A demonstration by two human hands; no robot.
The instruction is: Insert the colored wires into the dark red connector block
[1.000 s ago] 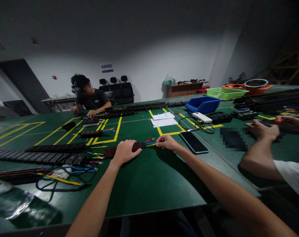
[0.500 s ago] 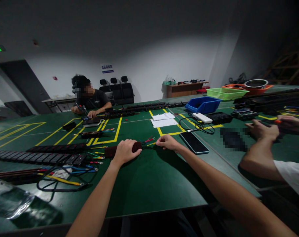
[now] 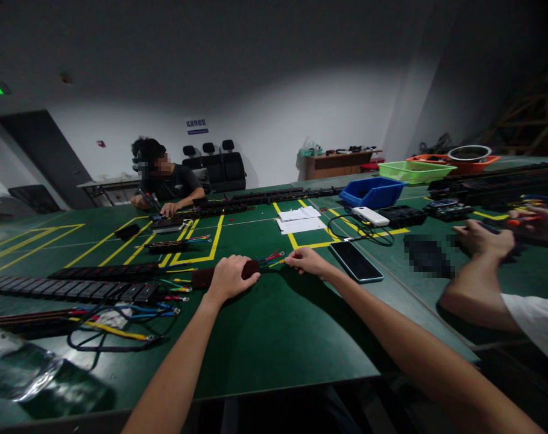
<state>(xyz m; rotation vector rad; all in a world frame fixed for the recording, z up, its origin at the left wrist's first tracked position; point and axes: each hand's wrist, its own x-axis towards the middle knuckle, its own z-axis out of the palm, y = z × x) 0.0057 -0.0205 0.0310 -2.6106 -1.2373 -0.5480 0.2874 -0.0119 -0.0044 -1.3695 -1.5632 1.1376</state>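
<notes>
My left hand (image 3: 232, 277) is wrapped over a dark reddish-brown bar (image 3: 202, 278) lying on the green table (image 3: 274, 349). Red, blue, green and yellow wires (image 3: 270, 261) with ring ends come out of the bar's right end. The fingertips of my right hand (image 3: 304, 261) pinch the end of a yellow wire there. Just right of that hand lies a phone (image 3: 356, 261) with a dark screen. Left of the bar are long black segmented strips (image 3: 70, 289) with coloured leads at their right ends.
Papers (image 3: 301, 220), a white power bank (image 3: 371, 216) with a black cable, and a blue bin (image 3: 372, 191) stand beyond my hands. A co-worker's hands (image 3: 486, 241) are at the right. Another person (image 3: 167, 181) works across the table. Clear plastic (image 3: 20, 367) lies front left.
My hands and the bar have barely moved. At the right, the co-worker's hands have shifted slightly, with the orange-handled tool moving a little to the right.
</notes>
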